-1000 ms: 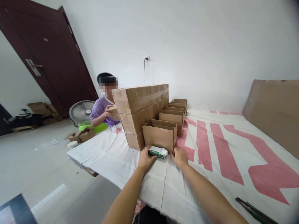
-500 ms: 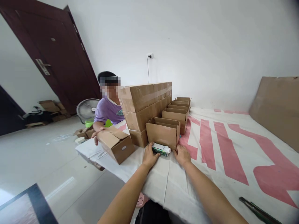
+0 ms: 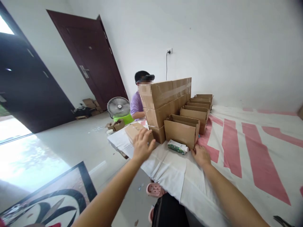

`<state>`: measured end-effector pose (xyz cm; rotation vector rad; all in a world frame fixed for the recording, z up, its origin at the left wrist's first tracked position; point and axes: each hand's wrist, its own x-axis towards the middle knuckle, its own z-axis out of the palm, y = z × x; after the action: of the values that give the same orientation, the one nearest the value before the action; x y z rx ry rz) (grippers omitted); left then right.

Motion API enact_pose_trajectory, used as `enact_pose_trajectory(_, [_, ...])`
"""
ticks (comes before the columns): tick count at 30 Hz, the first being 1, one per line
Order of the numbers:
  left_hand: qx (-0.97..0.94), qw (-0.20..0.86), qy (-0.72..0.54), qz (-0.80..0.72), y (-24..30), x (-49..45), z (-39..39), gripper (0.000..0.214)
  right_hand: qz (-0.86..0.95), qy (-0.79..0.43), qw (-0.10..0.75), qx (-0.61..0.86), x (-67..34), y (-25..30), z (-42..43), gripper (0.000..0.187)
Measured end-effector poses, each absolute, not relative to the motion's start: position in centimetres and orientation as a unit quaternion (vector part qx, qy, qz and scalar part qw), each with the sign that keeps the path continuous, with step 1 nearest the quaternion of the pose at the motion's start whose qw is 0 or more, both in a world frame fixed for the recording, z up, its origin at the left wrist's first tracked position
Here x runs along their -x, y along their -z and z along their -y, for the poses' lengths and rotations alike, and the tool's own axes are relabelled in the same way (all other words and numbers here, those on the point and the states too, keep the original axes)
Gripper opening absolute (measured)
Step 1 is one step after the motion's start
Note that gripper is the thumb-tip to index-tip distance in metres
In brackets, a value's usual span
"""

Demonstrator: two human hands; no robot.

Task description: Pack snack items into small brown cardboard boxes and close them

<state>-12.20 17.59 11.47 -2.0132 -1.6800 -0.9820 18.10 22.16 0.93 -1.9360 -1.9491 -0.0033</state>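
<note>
My left hand [image 3: 142, 144] reaches out with its fingers spread, just over a small closed cardboard box [image 3: 134, 130] lying on the white cloth. My right hand [image 3: 200, 155] rests flat on the cloth, fingers loosely out, beside a white and green carton [image 3: 178, 147]. The carton lies on its side in front of an open cardboard box [image 3: 181, 130]. Neither hand holds anything.
A row of several open boxes [image 3: 197, 107] runs back from the front one, next to a tall stack of taped cartons [image 3: 165, 101]. A person in a purple shirt [image 3: 136, 103] sits behind the stack. A fan [image 3: 118, 107] and pink slippers [image 3: 155, 190] are on the floor.
My left hand left the carton and moved left towards the small box that the other person pushed across. The view swung left. My right hand stayed on the cloth.
</note>
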Motion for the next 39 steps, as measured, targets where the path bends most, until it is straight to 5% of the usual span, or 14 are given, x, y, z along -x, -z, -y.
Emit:
enact_pose_trajectory(3, [0.680, 0.076, 0.174, 0.708, -13.4, 16.2, -20.7, 0.068, 0.697, 0.000, 0.193, 0.691, -18.1, -0.8, -22.2, 0.017])
enact_pose_trajectory(6, [0.713, 0.032, 0.093, 0.695, -13.2, 17.8, -21.8, 0.068, 0.699, -0.004, 0.189, 0.690, -18.1, -0.7, -22.3, 0.018])
enact_pose_trajectory(14, [0.747, 0.004, 0.066, 0.662, -13.1, 16.7, -18.9, 0.066, 0.715, -0.025, 0.169, 0.678, -18.4, -0.8, -21.9, 0.022])
enact_pose_trajectory(25, [0.859, 0.029, 0.131, 0.494, -12.2, 15.8, -8.9, 0.067, 0.812, -0.124, 0.103, 0.561, -23.9, -0.5, -12.2, 0.052])
enact_pose_trajectory(32, [0.944, -0.149, 0.099, 0.276, -15.4, 11.0, -3.7, 0.058, 0.808, -0.187, 0.117, 0.547, -29.1, -3.2, -6.9, 0.055])
enact_pose_trajectory(39, [0.943, -0.308, 0.091, 0.082, -15.9, 3.0, -4.5, 0.057, 0.732, -0.351, 0.319, 0.489, -31.2, -6.9, -3.0, 0.118])
